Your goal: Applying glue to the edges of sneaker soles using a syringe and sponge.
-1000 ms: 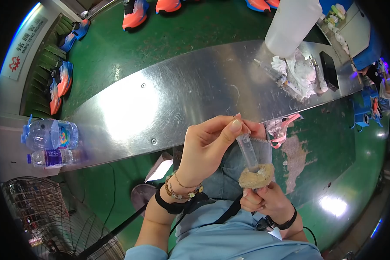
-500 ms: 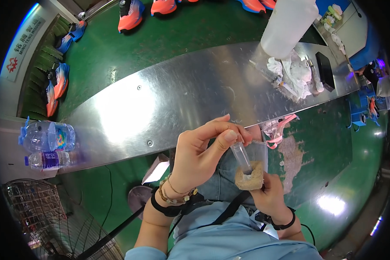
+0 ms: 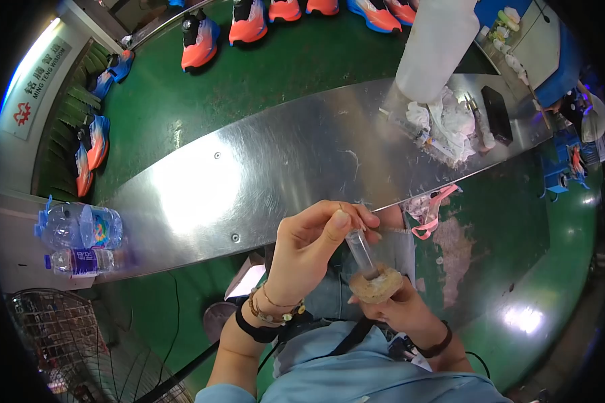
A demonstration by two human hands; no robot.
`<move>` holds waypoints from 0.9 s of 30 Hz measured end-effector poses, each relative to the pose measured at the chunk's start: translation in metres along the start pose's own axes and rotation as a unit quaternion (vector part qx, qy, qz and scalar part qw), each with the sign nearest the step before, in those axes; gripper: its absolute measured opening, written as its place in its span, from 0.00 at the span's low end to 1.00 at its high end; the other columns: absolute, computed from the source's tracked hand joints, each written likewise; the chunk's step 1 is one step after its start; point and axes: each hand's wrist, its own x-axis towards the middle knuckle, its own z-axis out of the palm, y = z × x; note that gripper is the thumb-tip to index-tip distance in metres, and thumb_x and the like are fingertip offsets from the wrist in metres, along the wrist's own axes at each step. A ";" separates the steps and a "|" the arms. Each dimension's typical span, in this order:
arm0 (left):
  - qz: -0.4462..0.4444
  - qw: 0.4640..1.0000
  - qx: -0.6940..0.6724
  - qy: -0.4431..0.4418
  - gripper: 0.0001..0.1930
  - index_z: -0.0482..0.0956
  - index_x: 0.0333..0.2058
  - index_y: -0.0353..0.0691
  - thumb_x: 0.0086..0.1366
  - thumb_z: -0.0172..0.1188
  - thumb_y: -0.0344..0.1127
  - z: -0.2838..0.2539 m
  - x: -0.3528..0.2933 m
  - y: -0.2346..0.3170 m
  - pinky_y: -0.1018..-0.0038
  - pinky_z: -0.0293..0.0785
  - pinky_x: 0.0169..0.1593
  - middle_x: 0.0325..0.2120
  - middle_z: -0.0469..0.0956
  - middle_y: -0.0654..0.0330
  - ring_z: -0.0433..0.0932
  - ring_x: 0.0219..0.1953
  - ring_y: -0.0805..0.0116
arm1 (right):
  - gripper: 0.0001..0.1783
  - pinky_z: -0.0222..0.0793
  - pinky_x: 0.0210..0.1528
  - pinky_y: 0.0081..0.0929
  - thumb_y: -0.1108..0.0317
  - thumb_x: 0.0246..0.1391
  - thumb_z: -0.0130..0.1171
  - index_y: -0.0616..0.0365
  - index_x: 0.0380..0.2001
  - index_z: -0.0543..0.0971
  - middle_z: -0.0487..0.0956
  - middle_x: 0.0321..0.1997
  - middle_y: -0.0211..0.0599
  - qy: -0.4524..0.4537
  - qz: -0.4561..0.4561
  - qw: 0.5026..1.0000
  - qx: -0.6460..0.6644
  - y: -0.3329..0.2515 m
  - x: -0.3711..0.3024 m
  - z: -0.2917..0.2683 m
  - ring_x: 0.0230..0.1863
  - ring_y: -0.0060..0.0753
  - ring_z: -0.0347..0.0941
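Note:
Above my lap, close to the near edge of the metal bench, my left hand (image 3: 306,248) pinches the upper end of a clear tube (image 3: 361,255) between thumb and fingers. The tube slants down, its lower end against the top of a tan, rough-surfaced block (image 3: 372,290). A small pale patch shows on the block beside the tube's tip. From below and the right, my right hand (image 3: 410,312) grips the block; some of its fingers are hidden beneath it. Whether the tube holds anything I cannot tell.
On the metal bench (image 3: 275,161), a white bottle (image 3: 433,54), crumpled tissue (image 3: 447,127) and a black box (image 3: 496,114) sit at right. Clear water bottles (image 3: 81,228) lie at its left end. Orange-blue shoes (image 3: 199,43) stand beyond. A wire cage (image 3: 54,322) is lower left.
Both hands have shifted slightly left and toward me with the tube and block. The block has turned, showing a rounder outline. The whole view has tilted a little, bringing more shoes into sight.

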 end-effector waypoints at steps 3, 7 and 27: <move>-0.030 0.995 -0.094 0.008 0.16 0.68 0.43 0.33 0.66 0.46 0.41 0.011 -0.003 -0.002 0.61 0.71 0.49 0.38 0.74 0.49 0.76 0.42 0.59 | 0.21 0.61 0.27 0.19 0.59 0.55 0.54 0.68 0.43 0.68 0.66 0.18 0.28 0.015 -0.046 0.996 -0.072 -0.008 0.006 -0.006 0.17 0.16 0.58; 0.016 0.999 -0.032 -0.009 0.22 0.63 0.54 0.34 0.63 0.53 0.36 0.012 -0.010 0.003 0.58 0.72 0.48 0.41 0.74 0.47 0.76 0.43 0.53 | 0.17 0.67 0.40 0.23 0.61 0.54 0.56 0.64 0.41 0.72 0.72 0.34 0.28 0.039 -0.049 0.995 -0.074 -0.030 0.016 0.014 0.35 0.17 0.67; 0.256 0.912 0.319 -0.036 0.15 0.74 0.41 0.28 0.52 0.59 0.21 0.001 0.005 0.031 0.54 0.50 0.62 0.31 0.80 0.51 0.80 0.35 0.64 | 0.22 0.68 0.50 0.28 0.69 0.42 0.57 0.35 0.43 0.70 0.62 0.53 0.23 0.061 -0.546 0.402 -0.732 -0.037 0.055 0.017 0.51 0.36 0.67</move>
